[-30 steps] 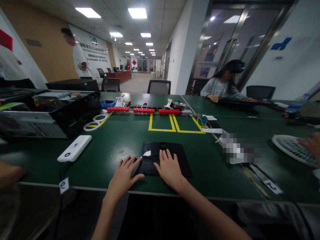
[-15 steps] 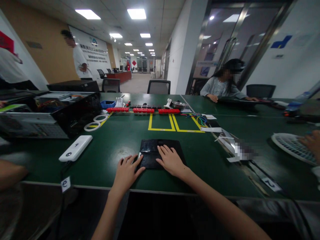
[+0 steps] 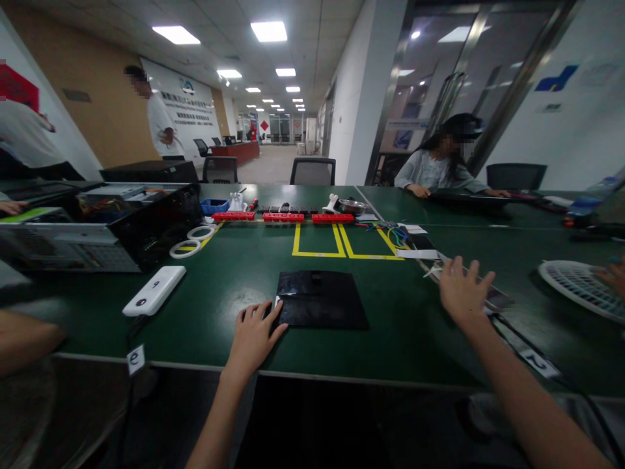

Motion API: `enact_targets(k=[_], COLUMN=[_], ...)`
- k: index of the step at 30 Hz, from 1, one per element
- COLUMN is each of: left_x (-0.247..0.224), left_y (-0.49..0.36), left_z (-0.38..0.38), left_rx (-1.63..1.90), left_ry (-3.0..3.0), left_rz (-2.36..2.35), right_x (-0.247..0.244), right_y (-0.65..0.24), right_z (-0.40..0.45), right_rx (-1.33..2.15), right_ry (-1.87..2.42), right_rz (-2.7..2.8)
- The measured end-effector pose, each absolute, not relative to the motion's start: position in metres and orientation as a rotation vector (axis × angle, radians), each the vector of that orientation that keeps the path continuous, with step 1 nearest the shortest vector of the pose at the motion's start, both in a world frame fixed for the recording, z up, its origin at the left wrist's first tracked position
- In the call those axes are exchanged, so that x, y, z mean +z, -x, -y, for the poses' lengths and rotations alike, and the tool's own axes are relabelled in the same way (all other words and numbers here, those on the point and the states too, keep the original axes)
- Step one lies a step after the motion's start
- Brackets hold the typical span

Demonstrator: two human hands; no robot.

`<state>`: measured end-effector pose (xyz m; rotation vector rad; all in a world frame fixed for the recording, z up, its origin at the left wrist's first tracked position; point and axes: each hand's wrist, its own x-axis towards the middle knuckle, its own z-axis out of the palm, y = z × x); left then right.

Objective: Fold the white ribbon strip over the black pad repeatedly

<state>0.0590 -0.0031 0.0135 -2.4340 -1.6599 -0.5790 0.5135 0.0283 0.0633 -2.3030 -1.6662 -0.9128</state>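
Note:
A black flat panel (image 3: 325,303) lies on the green table near its front edge. My left hand (image 3: 256,332) rests at the panel's left edge, fingers spread, with the thumb and index finger by its lower left side. Off to the right, my right hand (image 3: 463,290) is apart from the panel with its fingers spread. It is over or beside a phone-like object (image 3: 497,298) and white strips, partly hiding them; whether it touches them I cannot tell. Nothing shows in its grasp.
An opened computer case (image 3: 73,238), white rings (image 3: 184,249) and a white power bank (image 3: 155,290) are at left. Red racks (image 3: 283,217) line the back, behind yellow tape frames (image 3: 319,255). People sit or stand around; another person's hand is near the white basket (image 3: 581,286).
My right hand has left the black panel and moved right, to the phone-like object and strips. My left hand stays at the panel's edge. The view has shifted slightly.

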Motion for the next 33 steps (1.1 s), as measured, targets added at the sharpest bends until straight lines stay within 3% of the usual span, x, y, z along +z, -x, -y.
enact_targets(k=[12,18,22,27,33], left_x=[0.011,0.015,0.025,0.039,0.031], left_y=[-0.054,-0.048,-0.042,-0.048,-0.073], left_z=[0.003,0.000,0.000,0.008,0.015], left_rx=[-0.708,-0.984,-1.303,-1.545,-1.232], left_ry=[2.476,2.392,2.299,2.368,2.660], left_rz=[1.637,1.734,1.790,1.763,1.546], right_x=[0.078,0.102,0.111,0.104,0.060], right_y=[-0.532,-0.496,-0.456,-0.409,-0.362], right_z=[-0.010,-0.011,-0.009,-0.010,-0.023], right_rx=[-0.905,-0.885,-0.627,-0.097,0.008], right_ry=[2.204,1.863,1.373,1.147,0.937], right_rz=[1.817,1.897,2.008,2.229,2.474])
